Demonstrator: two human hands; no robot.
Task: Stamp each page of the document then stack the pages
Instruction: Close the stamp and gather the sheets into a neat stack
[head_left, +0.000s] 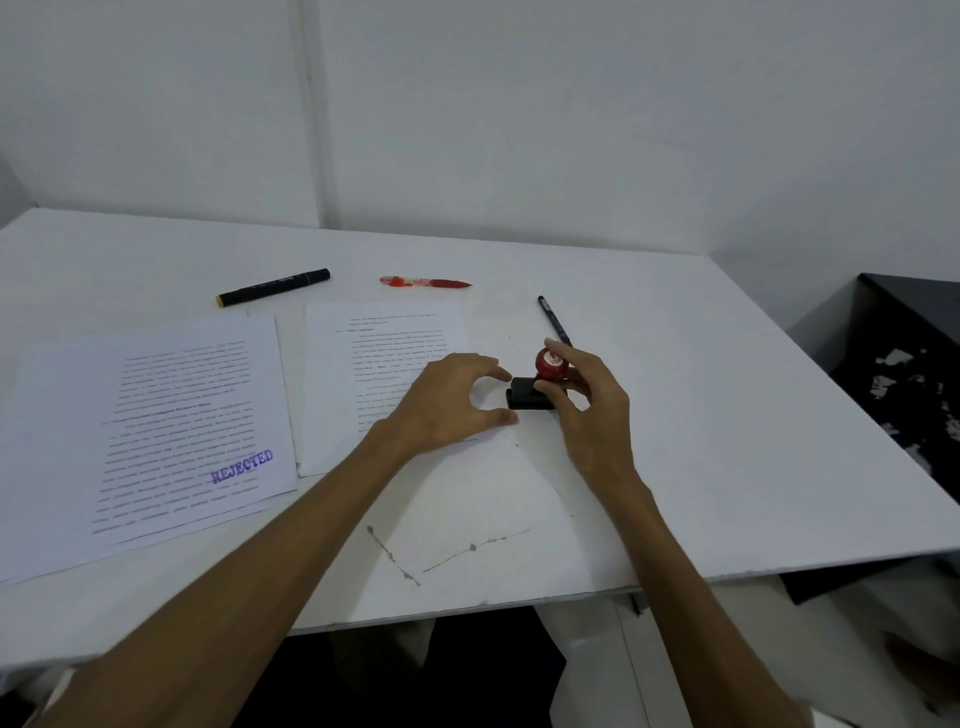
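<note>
A: Where's the stamp (540, 382)?
B: On the bench (675, 415), right grip (587, 400) pinching its red knob, beside the unstamped page (384, 364).
A: Left grip (452, 400)?
B: Released, resting on that page; a stamped page (171, 415) lies left.

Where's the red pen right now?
The red pen lies near the table's far edge, between the black marker and dark pen.

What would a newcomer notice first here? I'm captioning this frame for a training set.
The red-knobbed stamp, pinched by the right hand at the table's centre, draws the eye, with the left hand resting on the unstamped page beside it. Next comes the purple REJECTED mark on the left page.
</note>
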